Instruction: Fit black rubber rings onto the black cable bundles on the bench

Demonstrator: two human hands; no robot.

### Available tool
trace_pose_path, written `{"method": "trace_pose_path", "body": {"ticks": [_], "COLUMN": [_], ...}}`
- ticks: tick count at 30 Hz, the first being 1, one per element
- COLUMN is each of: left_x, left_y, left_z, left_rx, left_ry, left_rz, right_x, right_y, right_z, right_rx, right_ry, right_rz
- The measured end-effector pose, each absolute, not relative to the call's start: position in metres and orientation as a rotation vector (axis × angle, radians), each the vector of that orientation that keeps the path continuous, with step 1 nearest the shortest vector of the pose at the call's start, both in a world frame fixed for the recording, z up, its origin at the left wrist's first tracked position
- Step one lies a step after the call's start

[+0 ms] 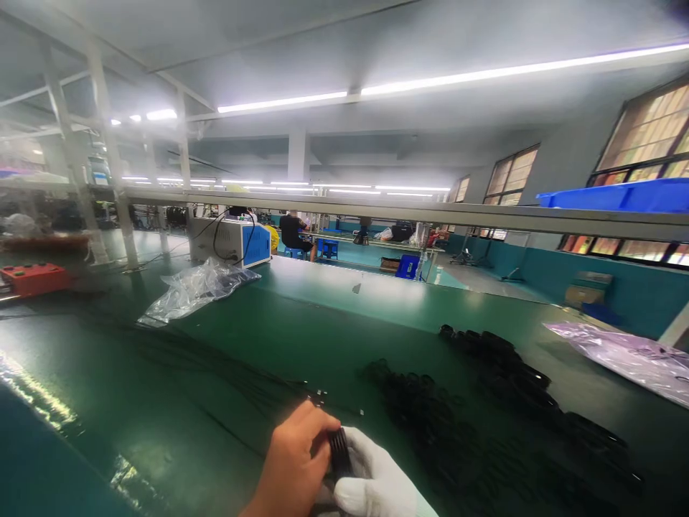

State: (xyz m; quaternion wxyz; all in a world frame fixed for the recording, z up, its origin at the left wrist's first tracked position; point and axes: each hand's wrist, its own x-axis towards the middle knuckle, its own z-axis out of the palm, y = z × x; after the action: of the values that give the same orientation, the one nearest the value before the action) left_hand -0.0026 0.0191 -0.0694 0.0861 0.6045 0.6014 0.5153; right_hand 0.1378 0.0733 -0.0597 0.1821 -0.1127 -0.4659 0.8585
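Observation:
At the lower edge, my bare left hand (296, 459) pinches the upper end of a small coil of black cable (339, 454). My right hand (380, 477), in a white glove, grips the same coil from the other side, its thumb across the lower part. Just beyond my fingers lie the ends of several thin black cables (258, 373) with small bright tips (319, 395). Their lengths stretch away to the left over the green table (301, 330). To the right of my hands is a pile of black cable coils (420, 402); single coils blur together.
Farther right sits a row of black bundled coils (517, 366), with a pinkish plastic bag (624, 352) beyond. A clear plastic bag (202, 287), a blue-and-white machine (231, 240) and a red control box (35, 278) stand left. A shelf rail (377, 205) crosses above; a person (293, 230) sits far back.

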Motion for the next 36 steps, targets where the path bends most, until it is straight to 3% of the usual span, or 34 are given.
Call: {"method": "trace_pose_path", "body": {"ticks": [7, 17, 24, 36], "left_x": [-0.005, -0.040, -0.033, 0.003], "left_y": [0.035, 0.018, 0.014, 0.025], "left_z": [-0.049, -0.046, -0.047, -0.066], "left_rx": [1.567, 1.208, 1.395, 1.371], "left_ry": [1.695, 0.810, 1.327, 1.524], "left_rz": [1.508, 1.203, 1.278, 1.636], "right_x": [0.141, 0.141, 0.137, 0.136], "right_y": [0.076, 0.074, 0.074, 0.065], "right_z": [-0.061, -0.050, -0.054, -0.057], "right_rx": [-0.363, -0.192, -0.624, -0.325], "right_ry": [-1.082, -0.844, -1.410, -1.223], "right_rz": [2.489, 2.879, 2.288, 2.521]}}
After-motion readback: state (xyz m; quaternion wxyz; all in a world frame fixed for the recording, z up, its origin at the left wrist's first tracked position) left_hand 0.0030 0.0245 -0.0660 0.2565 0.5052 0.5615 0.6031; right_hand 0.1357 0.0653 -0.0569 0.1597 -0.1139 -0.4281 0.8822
